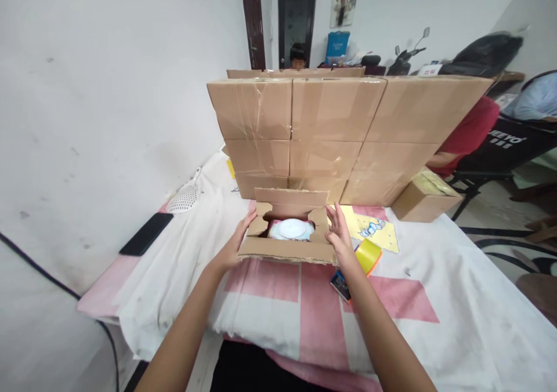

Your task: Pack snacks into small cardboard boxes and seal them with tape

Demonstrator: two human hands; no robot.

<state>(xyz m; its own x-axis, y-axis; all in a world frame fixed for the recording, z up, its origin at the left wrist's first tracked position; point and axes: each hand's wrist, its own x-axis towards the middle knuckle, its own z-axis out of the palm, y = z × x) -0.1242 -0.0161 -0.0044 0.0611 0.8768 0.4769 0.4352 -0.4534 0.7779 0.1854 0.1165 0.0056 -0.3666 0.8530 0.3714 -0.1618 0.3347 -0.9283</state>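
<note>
In front of me an opened cardboard box (287,250) rests on the table, its end flaps folded inward and its long flaps raised. A packet with a white oval lid (291,228) shows through the gap in the flaps; the rest of its contents is hidden. My left hand (237,241) grips the box's left end, fingers along the side. At the opposite end my right hand (342,235) holds the box, thumb towards the near corner. Beside my right wrist lies a tape dispenser (342,285) with a roll of yellow tape (368,256), partly covered by the forearm.
Stacked taped cartons (326,111) form a wall behind the box. A smaller carton (426,195) stands right of them. On the left lie a black phone (147,234) and a white slotted scoop (183,199). A person in a red sleeve (472,128) sits beyond the stack.
</note>
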